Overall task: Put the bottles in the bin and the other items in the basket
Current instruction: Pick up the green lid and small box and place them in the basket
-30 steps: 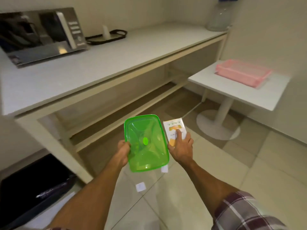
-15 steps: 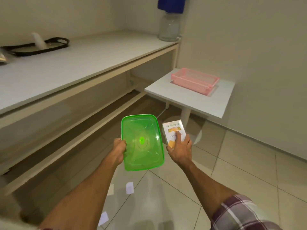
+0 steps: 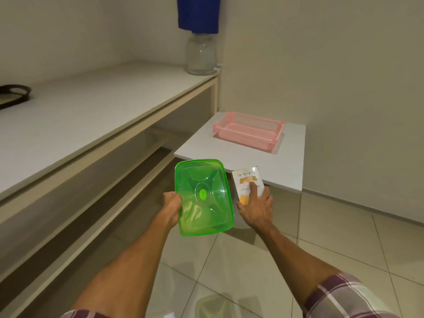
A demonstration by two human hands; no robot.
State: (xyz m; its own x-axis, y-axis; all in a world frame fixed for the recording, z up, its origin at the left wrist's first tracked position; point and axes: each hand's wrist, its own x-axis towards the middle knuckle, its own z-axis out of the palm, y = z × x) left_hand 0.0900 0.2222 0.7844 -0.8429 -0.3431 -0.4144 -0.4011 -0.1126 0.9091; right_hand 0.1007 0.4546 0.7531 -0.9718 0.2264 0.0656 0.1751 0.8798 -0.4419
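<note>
Nearest the camera, two bare forearms reach forward over the tiled floor (image 3: 252, 283), a plaid sleeve (image 3: 339, 297) showing at 5 o'clock. The left hand (image 3: 171, 204) has its fingers wrapped over the left rim of a green container (image 3: 204, 197), held tilted so its inside faces up toward the camera. Just beside it at 3 o'clock, the right hand (image 3: 257, 208) pinches a small white carton (image 3: 249, 184), the forefinger lying up its printed face and the other fingers closed around its lower part.

Beyond the hands, at 1 o'clock, the small white table (image 3: 229, 148) carries the pink basket (image 3: 249, 131), which looks empty as far as its slatted walls let one see. The container and carton hang short of the table's near edge, well apart from the basket.

At 10 o'clock runs the long counter (image 3: 103, 99), with a clear jar (image 3: 200, 55) at its far corner under a blue cloth (image 3: 198, 13). No bottles and no bin are in view.

Judging from this, both held items are non-bottles on their way to the basket; neither is delivered yet, and the bottle half of the job cannot be assessed here.
</note>
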